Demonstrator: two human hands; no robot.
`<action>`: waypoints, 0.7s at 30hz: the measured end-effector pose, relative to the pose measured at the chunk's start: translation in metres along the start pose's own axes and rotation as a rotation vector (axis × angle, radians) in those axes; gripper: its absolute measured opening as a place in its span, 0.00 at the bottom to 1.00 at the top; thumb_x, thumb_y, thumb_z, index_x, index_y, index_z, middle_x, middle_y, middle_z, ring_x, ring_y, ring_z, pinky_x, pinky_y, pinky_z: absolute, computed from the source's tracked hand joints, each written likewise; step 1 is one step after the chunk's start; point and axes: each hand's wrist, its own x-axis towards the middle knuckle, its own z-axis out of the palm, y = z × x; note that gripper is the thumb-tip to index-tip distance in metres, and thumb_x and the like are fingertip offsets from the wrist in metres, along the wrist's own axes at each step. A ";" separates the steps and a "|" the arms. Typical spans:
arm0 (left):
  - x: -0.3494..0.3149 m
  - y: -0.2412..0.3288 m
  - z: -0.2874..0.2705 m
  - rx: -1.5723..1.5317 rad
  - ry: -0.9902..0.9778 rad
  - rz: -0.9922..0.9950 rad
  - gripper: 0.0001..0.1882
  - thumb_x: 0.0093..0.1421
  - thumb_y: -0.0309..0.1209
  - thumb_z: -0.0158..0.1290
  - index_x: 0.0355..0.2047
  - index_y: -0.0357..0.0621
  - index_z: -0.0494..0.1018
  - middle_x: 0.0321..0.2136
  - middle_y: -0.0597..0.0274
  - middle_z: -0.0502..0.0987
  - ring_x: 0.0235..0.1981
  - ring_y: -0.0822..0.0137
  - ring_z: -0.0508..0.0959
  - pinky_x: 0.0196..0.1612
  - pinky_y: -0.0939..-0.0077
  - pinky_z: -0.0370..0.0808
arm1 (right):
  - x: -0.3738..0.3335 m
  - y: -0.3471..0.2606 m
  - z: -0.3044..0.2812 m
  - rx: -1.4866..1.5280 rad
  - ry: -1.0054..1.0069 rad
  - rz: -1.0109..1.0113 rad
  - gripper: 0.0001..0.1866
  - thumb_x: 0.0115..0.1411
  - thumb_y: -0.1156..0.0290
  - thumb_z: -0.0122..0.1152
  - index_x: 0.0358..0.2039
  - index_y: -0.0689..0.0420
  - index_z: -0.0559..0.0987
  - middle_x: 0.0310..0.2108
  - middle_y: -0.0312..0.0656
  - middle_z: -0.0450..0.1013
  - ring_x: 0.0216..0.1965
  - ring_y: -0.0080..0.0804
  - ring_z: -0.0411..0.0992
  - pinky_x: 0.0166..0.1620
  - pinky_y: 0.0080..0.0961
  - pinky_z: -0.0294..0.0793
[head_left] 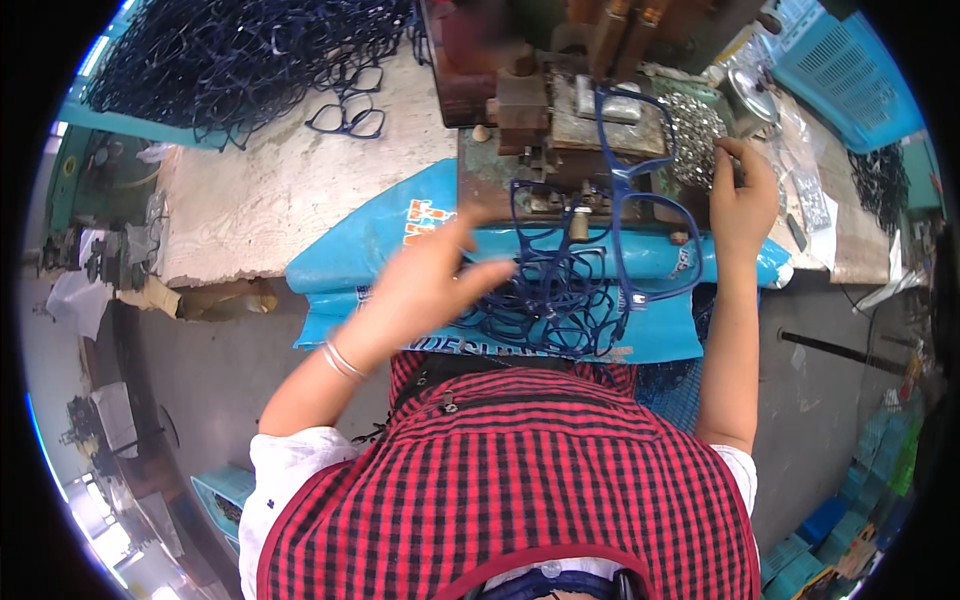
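My left hand, slightly blurred, hovers over the left part of a blue plastic sheet. Its thumb and forefinger are apart, with nothing visible between them. A heap of dark blue eyeglass frames lies on the sheet just right of its thumb. My right hand is at the right edge of a pile of small shiny metal parts. Its thumb and forefinger are drawn together; anything between them is too small to tell. One larger-looking blue eyeglass frame stands upright in view between my hands, before the machine; what supports it is unclear.
A bench machine with a metal block stands ahead. Many blue eyeglass frames are piled at the far left of the worn wooden table. A blue plastic basket and a round metal tin are at the far right.
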 end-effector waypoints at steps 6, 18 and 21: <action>-0.019 0.031 0.012 -0.556 -0.594 0.542 0.24 0.65 0.42 0.58 0.55 0.39 0.75 0.47 0.49 0.80 0.45 0.51 0.81 0.50 0.64 0.77 | 0.019 0.003 0.012 -0.013 -0.054 -0.082 0.06 0.59 0.72 0.65 0.36 0.56 0.84 0.35 0.42 0.80 0.39 0.42 0.76 0.46 0.33 0.73; 0.012 -0.045 -0.024 -0.038 0.718 0.151 0.05 0.58 0.20 0.59 0.35 0.39 0.80 0.29 0.58 0.81 0.30 0.66 0.81 0.35 0.75 0.77 | -0.024 -0.014 -0.039 0.447 -0.150 0.445 0.04 0.57 0.78 0.67 0.34 0.62 0.82 0.33 0.34 0.78 0.36 0.20 0.74 0.44 0.18 0.72; 0.047 -0.068 -0.062 0.248 0.777 0.134 0.10 0.56 0.19 0.56 0.39 0.40 0.79 0.38 0.56 0.80 0.38 0.59 0.80 0.43 0.68 0.76 | 0.012 -0.059 -0.045 0.648 -0.275 0.341 0.06 0.55 0.79 0.67 0.35 0.62 0.83 0.34 0.35 0.79 0.37 0.20 0.74 0.44 0.18 0.72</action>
